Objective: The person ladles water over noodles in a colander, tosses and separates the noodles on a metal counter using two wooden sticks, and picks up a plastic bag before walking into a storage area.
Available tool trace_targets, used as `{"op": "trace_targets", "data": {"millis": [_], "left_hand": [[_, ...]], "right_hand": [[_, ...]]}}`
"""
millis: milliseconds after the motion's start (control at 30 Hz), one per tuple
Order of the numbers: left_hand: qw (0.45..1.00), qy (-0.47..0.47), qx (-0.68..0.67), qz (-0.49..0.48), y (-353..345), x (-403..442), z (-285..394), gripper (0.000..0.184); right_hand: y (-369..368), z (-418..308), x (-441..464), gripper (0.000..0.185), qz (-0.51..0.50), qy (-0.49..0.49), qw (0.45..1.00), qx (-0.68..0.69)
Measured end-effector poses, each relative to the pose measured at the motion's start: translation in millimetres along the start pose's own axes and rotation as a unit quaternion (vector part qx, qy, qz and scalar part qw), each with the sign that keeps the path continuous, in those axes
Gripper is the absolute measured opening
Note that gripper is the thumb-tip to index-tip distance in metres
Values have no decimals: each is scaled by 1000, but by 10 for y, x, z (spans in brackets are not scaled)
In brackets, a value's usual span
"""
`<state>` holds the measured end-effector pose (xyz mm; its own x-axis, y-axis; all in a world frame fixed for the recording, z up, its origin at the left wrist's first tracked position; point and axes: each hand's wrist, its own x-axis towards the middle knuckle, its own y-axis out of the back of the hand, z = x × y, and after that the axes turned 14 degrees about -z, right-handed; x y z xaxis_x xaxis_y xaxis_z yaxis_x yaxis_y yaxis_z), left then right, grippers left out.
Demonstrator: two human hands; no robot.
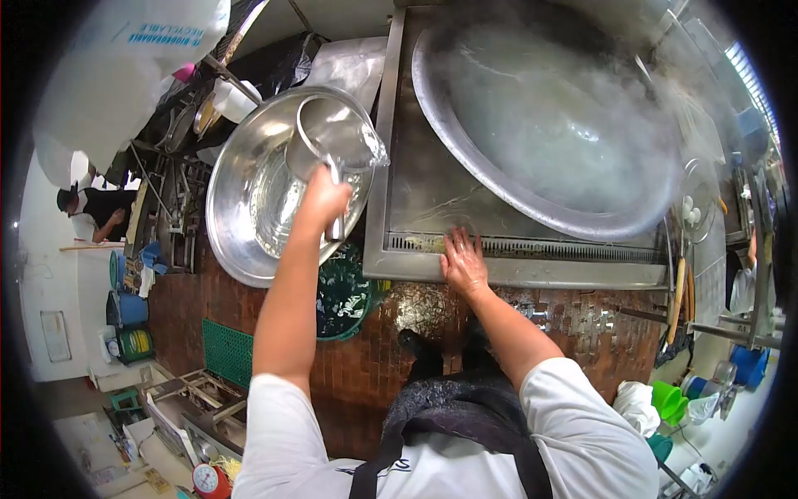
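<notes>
My left hand (pixel 327 200) is wrapped round the handle of a metal scoop (pixel 337 137), which is tilted over a large steel basin (pixel 237 179). Clear water spills at the scoop's right rim, beside the stove edge. Shallow liquid lies in the basin. Fingers spread, my right hand (pixel 464 260) lies flat on the front edge of the steel stove (pixel 515 273), by the slotted drain. To its upper right, a wide metal cauldron (pixel 490 187) holds steaming, cloudy liquid.
Below the basin stands a green tub (pixel 345 291) with dark contents. A green mat (pixel 227 353) lies on the wet brick floor (pixel 357 382). Wooden-handled tools (pixel 680 291) hang at the stove's right side. Another person (pixel 100 214) is at the far left. A red scale (pixel 210 480) stands at lower left.
</notes>
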<state>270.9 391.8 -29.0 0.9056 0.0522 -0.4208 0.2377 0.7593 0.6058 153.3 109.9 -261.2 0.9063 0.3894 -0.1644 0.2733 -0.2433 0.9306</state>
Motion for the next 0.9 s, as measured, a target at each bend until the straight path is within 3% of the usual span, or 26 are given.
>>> {"op": "trace_targets", "data": {"millis": [67,167,233,367,433,533,633,700,733,767,800,867,900], "left_hand": [[986,0,165,-23,114,711,193,22],[938,-22,347,-7,202,1606,573,35],[938,-28,328,106,197,1940,737,41],[920,-15,314,234,423,2226,1172,50],[910,-12,315,268,562,2008,1379,41],[883,-41,355,304,835,1954,1091,35],[905,-98,319,264,1140,1479,412,31],[931,-73,240,265,1216,696,-18,31],[930,-53,247,266,1217,177,-200,43],[950,-71,160,259,1299,-175,-606,53],[954,-19,129,269,1267,-658,-915,58],[958,-3,52,281,1168,-1562,-1323,53],[947,62,61,309,1074,-1907,-1663,53]], "right_hand": [[0,4,4,57,-21,-9,1000,-2],[18,3,2,57,-37,-11,999,8],[17,3,-5,56,-33,-14,999,10],[34,-9,8,54,-28,-17,999,32],[45,-9,15,52,-17,-16,999,32],[43,-13,16,50,2,-11,999,33],[15,-28,-10,50,3,-14,999,42],[17,-26,9,51,7,-16,999,40],[-5,-9,19,49,6,-13,999,44],[-7,3,45,49,12,-10,999,43],[-17,-1,25,49,14,-8,999,42],[-15,-15,17,47,14,-8,999,39],[-21,-24,6,46,11,-9,999,37]]}}
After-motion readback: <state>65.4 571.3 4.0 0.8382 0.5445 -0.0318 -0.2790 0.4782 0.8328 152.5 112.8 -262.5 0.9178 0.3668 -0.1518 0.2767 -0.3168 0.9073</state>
